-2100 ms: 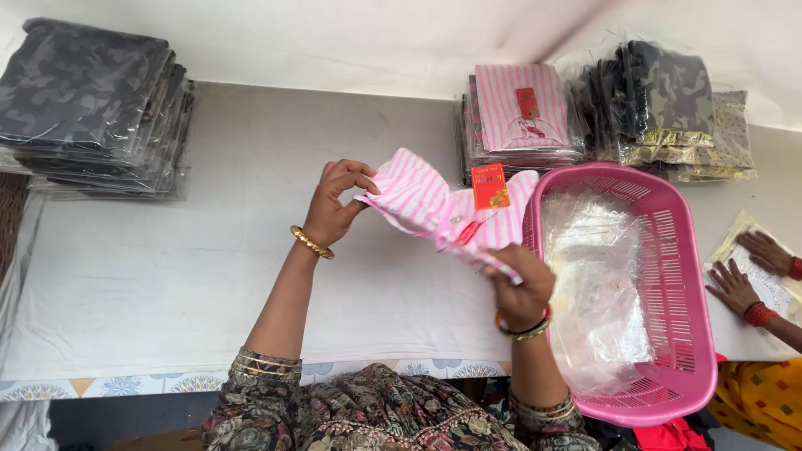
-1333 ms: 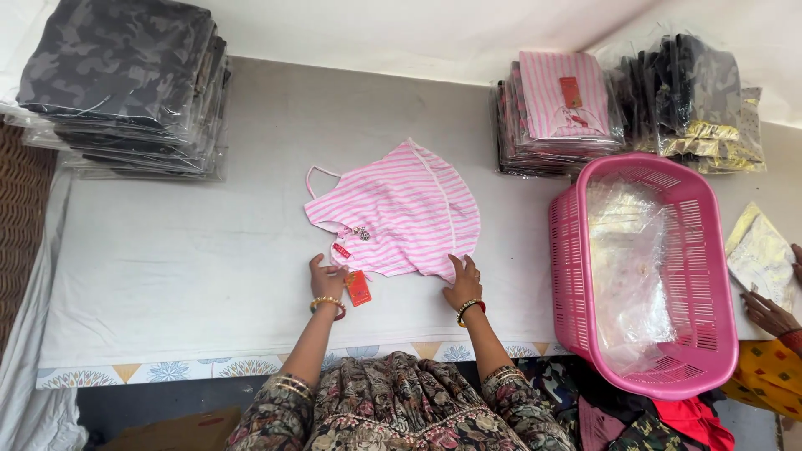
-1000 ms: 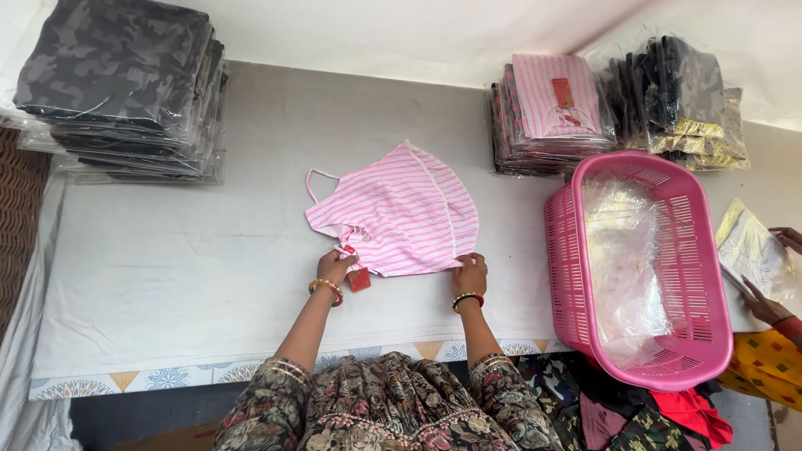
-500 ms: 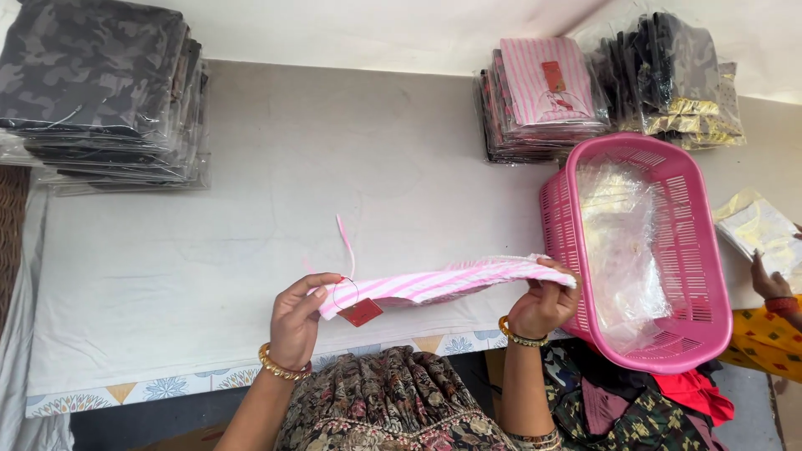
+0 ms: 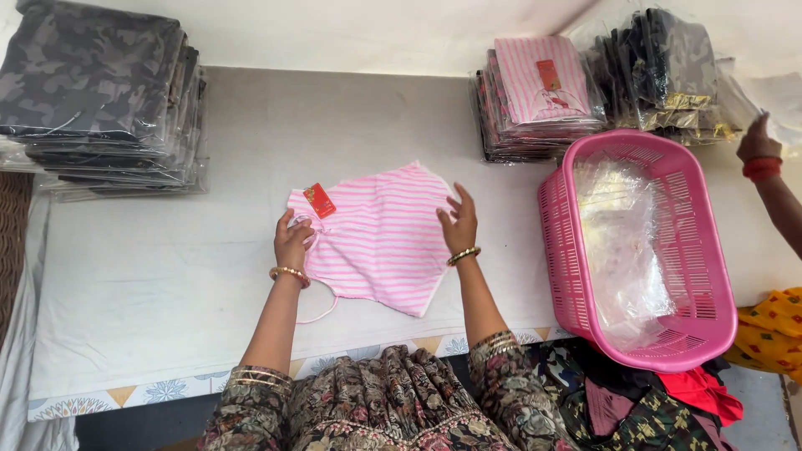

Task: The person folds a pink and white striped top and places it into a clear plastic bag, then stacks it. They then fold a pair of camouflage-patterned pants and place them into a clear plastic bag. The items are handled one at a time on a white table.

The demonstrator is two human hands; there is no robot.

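Two hands down on one pink-and-white striped garment (image 5: 380, 238), which lies flat on the white table (image 5: 159, 284), near its front edge and left of the pink basket (image 5: 710, 276). My left hand (image 5: 293, 240) sits at the garment's left edge, fingers curled and pinching the cloth near a thin strap; the red tag (image 5: 319, 200) lies just beside it, on the upper left corner. My right hand (image 5: 460, 221) rests at the right edge, fingers spread and loose, grasping nothing. Gold bangles on both wrists. Clear plastic bags (image 5: 622, 242) fill the basket. Stack of dark camouflage packed garments (image 5: 92, 92) at far left. Stack with a pink striped pack on top (image 5: 539, 92) at the back, dark packs (image 5: 668, 71) just beside it. Another person's hand (image 5: 758, 144) at far right, red bangle on the wrist.
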